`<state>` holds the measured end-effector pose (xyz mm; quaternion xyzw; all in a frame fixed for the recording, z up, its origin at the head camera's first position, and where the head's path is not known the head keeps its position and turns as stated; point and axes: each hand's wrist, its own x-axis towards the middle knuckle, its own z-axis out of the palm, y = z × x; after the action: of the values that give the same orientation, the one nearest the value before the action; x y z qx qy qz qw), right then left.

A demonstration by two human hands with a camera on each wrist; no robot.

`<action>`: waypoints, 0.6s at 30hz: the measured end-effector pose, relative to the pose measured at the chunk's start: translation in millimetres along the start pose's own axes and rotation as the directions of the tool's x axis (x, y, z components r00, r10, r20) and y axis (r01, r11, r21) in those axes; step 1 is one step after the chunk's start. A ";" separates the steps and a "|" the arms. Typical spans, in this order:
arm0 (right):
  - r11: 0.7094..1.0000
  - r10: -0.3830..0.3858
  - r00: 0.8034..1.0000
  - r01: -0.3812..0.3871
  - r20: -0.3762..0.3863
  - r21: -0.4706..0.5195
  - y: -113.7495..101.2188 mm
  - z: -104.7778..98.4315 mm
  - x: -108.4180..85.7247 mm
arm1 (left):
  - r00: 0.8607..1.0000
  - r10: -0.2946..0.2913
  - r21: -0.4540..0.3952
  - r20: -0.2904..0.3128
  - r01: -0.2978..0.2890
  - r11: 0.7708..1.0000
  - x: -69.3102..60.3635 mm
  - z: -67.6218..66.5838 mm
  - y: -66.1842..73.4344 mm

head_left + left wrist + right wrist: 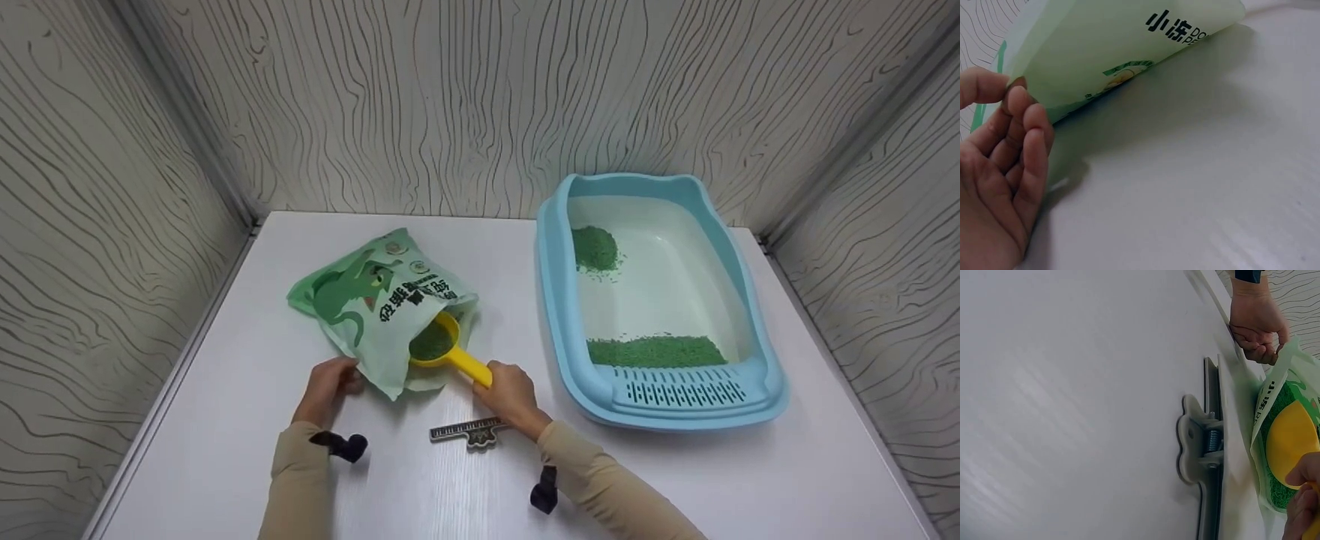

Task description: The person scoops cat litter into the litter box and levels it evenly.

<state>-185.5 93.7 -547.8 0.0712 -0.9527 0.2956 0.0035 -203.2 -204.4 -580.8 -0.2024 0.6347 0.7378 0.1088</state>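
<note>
A yellow scoop [470, 367] is gripped by its handle in my right hand [510, 394]. Its bowl sits in the mouth of a pale green litter bag [405, 341] with a cat printed on it, and green pellets show in the bowl. The right wrist view shows the scoop's yellow bowl [1292, 441] against green pellets [1280, 495] inside the bag. My left hand [330, 386] pinches the bag's near left edge; in the left wrist view, thumb and fingertips of that hand [1010, 146] meet on the bag's film [1100, 50], lifting it off the table.
A blue litter box [555, 300] stands at the right, with green pellets [656, 351] along its near end and a smaller heap [596, 249] at its far left. A wide clip [469, 431] lies on the white table beside my right hand. Patterned walls enclose three sides.
</note>
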 end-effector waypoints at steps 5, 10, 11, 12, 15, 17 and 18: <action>1.000 -0.003 1.000 0.003 0.006 -0.015 3.1 -3.7 -1.4 | 1.000 -0.005 0.022 -0.017 0.006 1.000 1.9 -0.9 -0.9; 0.997 -0.050 0.999 0.049 -0.003 -0.054 7.6 -9.9 -1.3 | 1.000 -0.007 -0.008 -0.010 0.007 1.000 1.4 -1.1 -1.9; 0.997 -0.057 0.998 0.056 -0.003 -0.059 8.3 -11.3 -1.2 | 1.000 -0.004 -0.014 -0.007 0.004 1.000 1.0 -1.2 -1.9; 0.996 -0.065 0.998 0.064 -0.002 -0.066 9.0 -13.1 -1.2 | 1.000 -0.002 -0.023 -0.003 0.002 1.000 0.7 -1.2 -1.9; 0.994 -0.076 0.997 0.076 0.015 -0.074 9.5 -18.6 -1.3 | 1.000 0.005 -0.046 0.010 -0.005 0.999 0.2 -1.2 -2.5; 0.995 -0.066 0.997 0.069 0.035 -0.072 8.8 -22.9 -1.2 | 1.000 0.009 -0.069 0.015 -0.008 0.998 0.2 -0.8 -3.0; 0.995 -0.068 0.997 0.071 0.041 -0.077 8.6 -25.0 -1.1 | 1.000 0.010 -0.075 0.019 -0.009 0.997 0.3 -0.5 -3.2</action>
<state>-186.4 114.9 -532.0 0.1096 -0.9604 0.2561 -0.0019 -202.0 -204.4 -583.9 -0.1962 0.6063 0.7636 0.1038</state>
